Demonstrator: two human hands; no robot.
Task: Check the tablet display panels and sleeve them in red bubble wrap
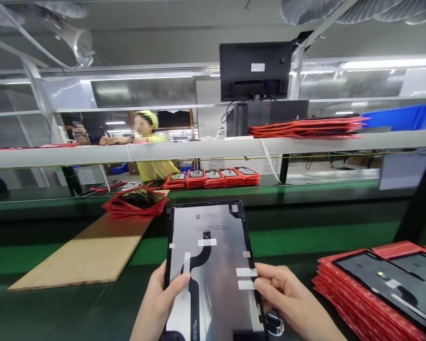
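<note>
A tablet screen panel (220, 265) is held up in front of me, its silver back facing me. A black flex cable (195, 293) runs down that back, with pale tape strips on it. My left hand (159, 298) grips the left edge, thumb lying over the back near the cable. At the right edge, my right hand (284, 289) pinches the frame beside two white tape strips (246, 278). Just below the right fingers shows a small shiny dark object (274, 322), which I cannot make out.
Red bubble-wrap sleeves with panels are stacked (369, 289) at the right. A wooden board (88, 255) lies left, a red sleeve pile (135, 202) at its far end. Beyond are more panel stacks (213, 177), a shelf rail (199, 150), a monitor (255, 71) and a person in yellow (156, 168).
</note>
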